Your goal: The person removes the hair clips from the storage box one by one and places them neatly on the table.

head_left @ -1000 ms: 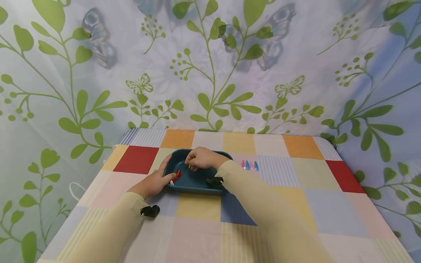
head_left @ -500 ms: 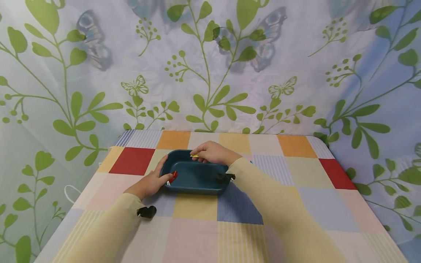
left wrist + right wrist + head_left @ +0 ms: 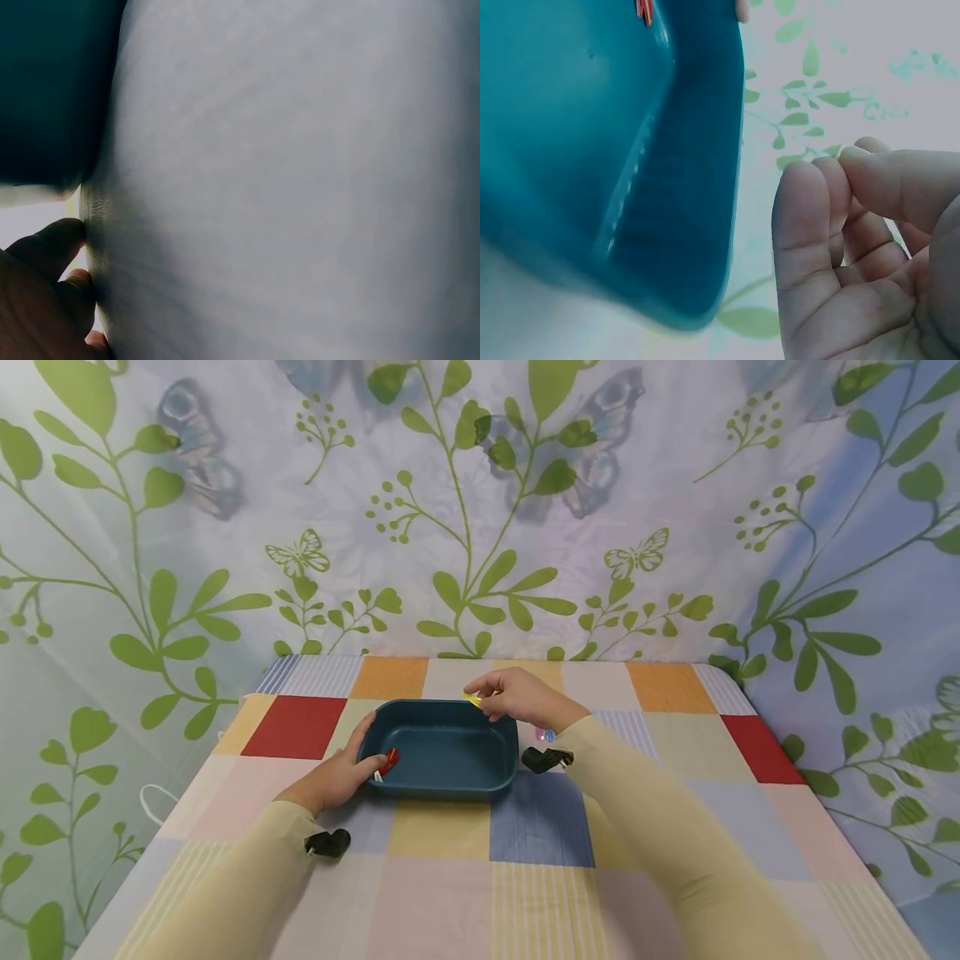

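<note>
We find ourselves in a homely spot: a tablecloth [image 3: 442, 902] is spread out in patchwork squares of red, orange, blue and stripes, backed by hanging fabric [image 3: 420, 560] printed with green leaves and butterflies. A teal tray [image 3: 442, 793] on the cloth suits a household too, and a white cord [image 3: 142, 797] loops beside its left edge. The fabric screens the background, so we cannot be sure which room this is.

Right grip [image 3: 519, 695] | moved rightward out of tray [image 3: 450, 753] | yellow clip [image 3: 472, 699], apparently, too
</note>
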Demonstrator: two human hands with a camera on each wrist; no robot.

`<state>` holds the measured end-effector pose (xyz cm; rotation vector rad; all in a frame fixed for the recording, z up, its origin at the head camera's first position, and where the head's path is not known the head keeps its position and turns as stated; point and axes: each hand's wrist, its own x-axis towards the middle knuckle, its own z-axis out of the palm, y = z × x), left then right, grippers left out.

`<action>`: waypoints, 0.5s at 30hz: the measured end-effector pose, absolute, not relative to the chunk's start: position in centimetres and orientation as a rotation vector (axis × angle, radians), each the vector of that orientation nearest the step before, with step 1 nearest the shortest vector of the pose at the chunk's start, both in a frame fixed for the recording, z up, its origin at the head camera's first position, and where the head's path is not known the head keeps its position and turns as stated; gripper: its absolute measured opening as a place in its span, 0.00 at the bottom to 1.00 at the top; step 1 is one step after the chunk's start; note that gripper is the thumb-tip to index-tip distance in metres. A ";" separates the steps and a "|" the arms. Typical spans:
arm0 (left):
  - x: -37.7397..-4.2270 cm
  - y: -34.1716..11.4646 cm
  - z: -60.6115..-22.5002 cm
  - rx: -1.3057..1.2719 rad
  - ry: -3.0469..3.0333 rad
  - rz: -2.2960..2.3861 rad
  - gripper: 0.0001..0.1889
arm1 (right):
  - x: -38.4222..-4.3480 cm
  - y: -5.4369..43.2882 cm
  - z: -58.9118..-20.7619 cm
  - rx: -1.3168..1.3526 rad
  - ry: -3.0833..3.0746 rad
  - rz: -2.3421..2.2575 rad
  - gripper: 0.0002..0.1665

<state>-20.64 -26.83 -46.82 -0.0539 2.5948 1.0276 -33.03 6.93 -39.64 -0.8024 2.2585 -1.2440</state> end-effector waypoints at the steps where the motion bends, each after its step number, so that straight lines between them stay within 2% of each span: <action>1: -20.6 -26.8 -46.9 -0.053 2.596 1.025 0.46 | -33.0 7.3 -39.7 -0.793 2.266 -1.251 0.24; 15: -20.8 -26.8 -46.9 -0.044 2.606 0.993 0.47 | -33.1 14.2 -40.1 -0.617 2.306 -1.464 0.24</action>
